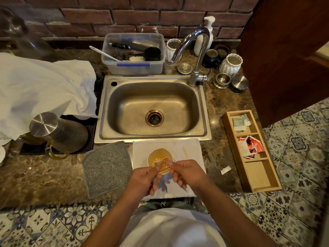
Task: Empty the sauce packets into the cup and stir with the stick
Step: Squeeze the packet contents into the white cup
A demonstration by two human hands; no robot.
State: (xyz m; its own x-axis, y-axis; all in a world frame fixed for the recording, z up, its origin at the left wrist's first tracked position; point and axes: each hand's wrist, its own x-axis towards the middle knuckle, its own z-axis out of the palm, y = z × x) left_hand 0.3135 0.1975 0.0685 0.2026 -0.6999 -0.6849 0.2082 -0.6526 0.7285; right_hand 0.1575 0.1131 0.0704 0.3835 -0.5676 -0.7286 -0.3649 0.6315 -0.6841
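Packet being emptied, stirring not begun.
Both the left hand (pixel 144 179) and right hand (pixel 188 172) pinch an amber packet (pixel 162 165) over the cup (pixel 160 160) at the counter's front edge; the stick (pixel 185 152) lies untouched beside it.

Left hand (pixel 144 179) and right hand (pixel 187 172) meet close together, thumbs and forefingers pinched, forearms converging.

a kitchen: steel sink (pixel 153 111) with faucet (pixel 195 50), marble counter (pixel 44 179), brick backsplash (pixel 124 16).
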